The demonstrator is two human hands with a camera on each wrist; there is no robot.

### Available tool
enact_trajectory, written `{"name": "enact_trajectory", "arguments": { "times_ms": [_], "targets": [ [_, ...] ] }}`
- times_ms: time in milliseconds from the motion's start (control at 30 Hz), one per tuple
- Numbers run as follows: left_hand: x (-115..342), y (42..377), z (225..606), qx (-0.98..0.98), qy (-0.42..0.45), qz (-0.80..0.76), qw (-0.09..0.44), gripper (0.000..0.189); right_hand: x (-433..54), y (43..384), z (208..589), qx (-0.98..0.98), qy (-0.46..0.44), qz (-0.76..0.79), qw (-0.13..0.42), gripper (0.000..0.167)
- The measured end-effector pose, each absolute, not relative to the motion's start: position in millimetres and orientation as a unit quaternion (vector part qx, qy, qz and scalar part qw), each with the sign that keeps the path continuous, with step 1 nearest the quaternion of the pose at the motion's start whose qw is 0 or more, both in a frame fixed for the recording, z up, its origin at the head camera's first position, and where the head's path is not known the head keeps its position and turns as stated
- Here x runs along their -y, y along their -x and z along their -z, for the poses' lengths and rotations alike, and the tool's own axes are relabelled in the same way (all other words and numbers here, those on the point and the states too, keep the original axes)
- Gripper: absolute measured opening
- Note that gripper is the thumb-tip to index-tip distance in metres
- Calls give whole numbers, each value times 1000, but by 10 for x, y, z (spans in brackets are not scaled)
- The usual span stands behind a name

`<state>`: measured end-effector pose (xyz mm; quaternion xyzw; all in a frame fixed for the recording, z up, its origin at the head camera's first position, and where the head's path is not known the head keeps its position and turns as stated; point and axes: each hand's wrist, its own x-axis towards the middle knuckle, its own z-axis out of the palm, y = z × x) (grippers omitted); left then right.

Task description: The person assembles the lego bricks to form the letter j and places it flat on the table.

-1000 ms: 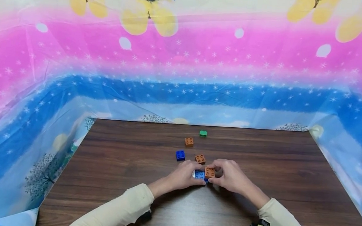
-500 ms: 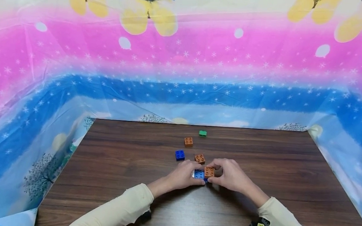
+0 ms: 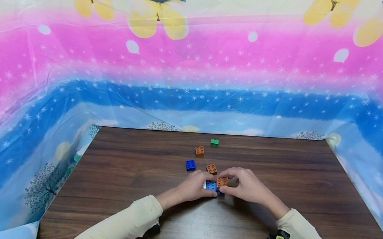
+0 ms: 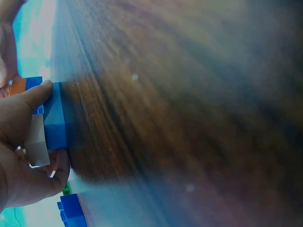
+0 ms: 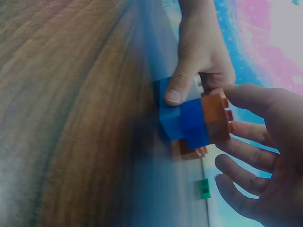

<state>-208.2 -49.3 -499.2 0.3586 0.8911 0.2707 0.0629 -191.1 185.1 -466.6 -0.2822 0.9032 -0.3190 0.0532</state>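
A light blue brick (image 3: 211,186) stands on the table, and my left hand (image 3: 194,185) holds it with the thumb on its near side and fingers behind. On top of it sit a white brick (image 4: 38,144) at the left and a dark blue brick (image 5: 194,124) at the right. An orange brick (image 3: 221,182) caps the dark blue one. My right hand (image 3: 245,185) pinches that orange brick between thumb and fingertips; its other fingers spread loosely in the right wrist view. The left hand partly covers the white brick.
Just behind the stack lies a loose orange brick (image 3: 211,168). Farther back are a blue brick (image 3: 190,165), another orange brick (image 3: 199,151) and a small green brick (image 3: 214,142). A printed cloth (image 3: 193,97) hangs round the brown table (image 3: 126,159).
The right wrist has shifted slightly to the right, with its fingertips still at the orange brick. The left hand and the stack look unmoved.
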Motion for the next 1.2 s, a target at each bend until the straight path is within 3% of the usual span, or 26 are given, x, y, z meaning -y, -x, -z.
{"name": "enact_trajectory", "arguments": {
  "times_ms": [500, 1200],
  "targets": [
    [509, 2090, 5002, -894, -352, -269, 64, 48, -1926, 2169, 4512, -903, 274, 330, 5, 42],
    [497, 2069, 4997, -896, -347, -267, 68, 48, -1812, 2497, 4905, -904, 250, 343, 39, 37]
  ]
}}
